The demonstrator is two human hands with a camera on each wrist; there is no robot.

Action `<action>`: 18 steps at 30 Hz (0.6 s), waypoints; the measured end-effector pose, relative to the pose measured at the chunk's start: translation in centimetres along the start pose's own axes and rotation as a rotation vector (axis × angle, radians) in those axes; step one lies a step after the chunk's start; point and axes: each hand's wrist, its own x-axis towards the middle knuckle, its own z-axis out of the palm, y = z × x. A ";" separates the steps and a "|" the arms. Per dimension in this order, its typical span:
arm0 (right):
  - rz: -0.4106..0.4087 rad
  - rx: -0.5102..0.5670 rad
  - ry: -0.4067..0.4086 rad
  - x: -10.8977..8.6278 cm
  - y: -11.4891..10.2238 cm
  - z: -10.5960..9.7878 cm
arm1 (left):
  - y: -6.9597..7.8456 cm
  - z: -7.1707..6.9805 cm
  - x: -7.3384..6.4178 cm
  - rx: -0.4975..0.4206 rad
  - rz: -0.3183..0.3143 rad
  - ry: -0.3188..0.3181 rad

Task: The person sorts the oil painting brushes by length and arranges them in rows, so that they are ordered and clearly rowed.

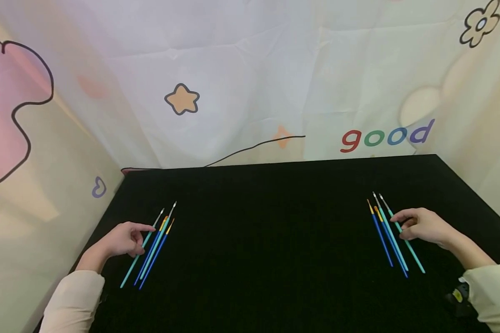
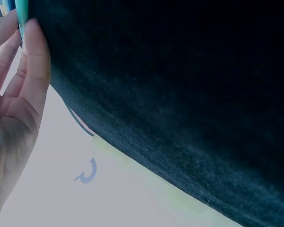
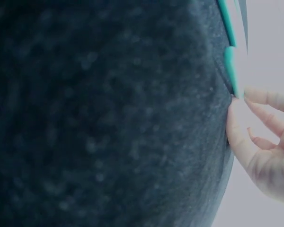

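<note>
In the head view my left hand (image 1: 125, 239) is at the left edge of a group of thin paintbrushes. Its thumb and fingers pinch the outermost turquoise paintbrush (image 1: 129, 274), whose handle also shows between them in the left wrist view (image 2: 22, 10). Beside it lie another turquoise paintbrush (image 1: 160, 237) and two dark blue ones with yellow ferrules. My right hand (image 1: 425, 226) pinches the outer turquoise paintbrush (image 1: 415, 257) of a matching group on the right. In the right wrist view that brush (image 3: 231, 66) meets the thumb and fingertip. A dark blue paintbrush (image 1: 381, 237) lies at that group's inner side.
Both groups lie on a black-covered table (image 1: 266, 249), far apart from each other. A printed cloth backdrop (image 1: 250, 92) rises behind and beside the table. Near the right sleeve is a small dark object (image 1: 459, 294) with a yellow mark.
</note>
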 end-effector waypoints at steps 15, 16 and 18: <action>-0.044 0.105 -0.044 -0.4 0.4 -0.5 | -0.1 -0.3 -0.1 -0.021 -0.031 -0.026; -0.045 0.105 -0.047 -0.4 0.4 -0.6 | -0.1 -0.3 -0.1 -0.025 -0.025 -0.029; -0.038 0.108 -0.054 -0.6 0.4 -0.8 | -0.1 -0.3 -0.2 -0.032 -0.017 -0.032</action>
